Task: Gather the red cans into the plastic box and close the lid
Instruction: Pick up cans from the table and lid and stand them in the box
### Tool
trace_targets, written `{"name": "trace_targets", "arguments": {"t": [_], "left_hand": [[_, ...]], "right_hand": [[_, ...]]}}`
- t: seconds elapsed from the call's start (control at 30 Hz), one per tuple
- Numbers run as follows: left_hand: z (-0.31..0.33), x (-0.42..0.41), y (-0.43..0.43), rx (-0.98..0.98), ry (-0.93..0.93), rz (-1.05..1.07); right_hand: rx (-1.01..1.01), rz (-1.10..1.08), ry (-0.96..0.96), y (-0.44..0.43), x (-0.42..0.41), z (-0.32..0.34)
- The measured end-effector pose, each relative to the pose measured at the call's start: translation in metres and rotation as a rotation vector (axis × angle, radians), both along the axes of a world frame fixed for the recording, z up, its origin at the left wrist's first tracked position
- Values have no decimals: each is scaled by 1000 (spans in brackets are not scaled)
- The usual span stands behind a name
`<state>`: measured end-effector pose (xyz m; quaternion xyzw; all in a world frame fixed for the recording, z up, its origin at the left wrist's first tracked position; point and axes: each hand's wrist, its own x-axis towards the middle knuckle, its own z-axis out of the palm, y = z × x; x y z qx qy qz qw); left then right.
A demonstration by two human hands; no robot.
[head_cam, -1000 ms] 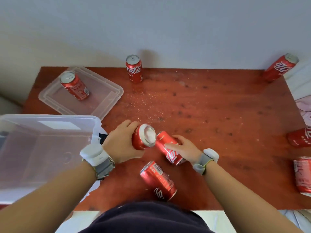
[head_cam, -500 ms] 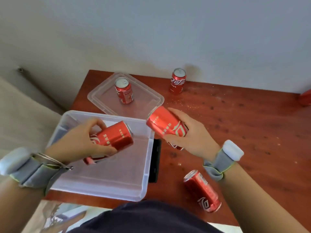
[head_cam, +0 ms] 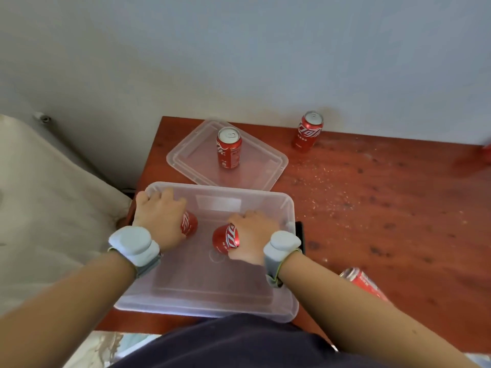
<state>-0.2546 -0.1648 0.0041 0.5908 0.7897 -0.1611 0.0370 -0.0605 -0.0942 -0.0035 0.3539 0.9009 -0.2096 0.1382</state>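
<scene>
A clear plastic box (head_cam: 288, 264) sits open on the near left corner of the red-brown table. Both my hands reach down into it. My left hand (head_cam: 159, 213) grips a red can (head_cam: 189, 224) near the box's left wall. My right hand (head_cam: 252, 235) grips a second red can (head_cam: 225, 237) near the middle. The clear lid (head_cam: 265, 166) lies flat behind the box, with a red can (head_cam: 229, 150) standing upright on it. Another red can (head_cam: 307, 132) stands by the wall. A red can (head_cam: 364, 284) lies on its side right of the box.
A dark flat object (head_cam: 300, 236) lies against the box's right side. A blurred red shape (head_cam: 478, 158) shows at the right edge. A pale cushion or bedding (head_cam: 53, 208) lies left of the table. The wall runs close behind the table (head_cam: 385, 208).
Both hands have carried their cans from the table's middle over to the box and lowered them inside. My view has swung left toward the box.
</scene>
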Motion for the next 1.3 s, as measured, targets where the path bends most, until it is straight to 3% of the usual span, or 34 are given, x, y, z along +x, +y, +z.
{"name": "trace_targets", "arguments": {"t": [0.27, 0.6, 0.9, 0.97, 1.07, 1.17, 1.3], "left_hand": [[-18, -24, -7, 111, -92, -30], [-15, -38, -18, 272, -243, -37], [-10, -24, -10, 185, -325, 106], [-1, -13, -8, 211, -323, 143], [14, 20, 6, 299, -336, 32], [26, 66, 26, 371, -469, -192], [25, 142, 58, 344, -567, -438]], "right_hand": [[98, 12, 41, -5, -10, -6], [179, 76, 359, -11, -57, -15], [97, 131, 421, 3, -37, -7], [89, 84, 531, 9, -23, 6], [286, -142, 634, 25, 25, 15], [341, -449, 533, 38, 92, 9], [75, -680, 35, 33, 191, -18]]}}
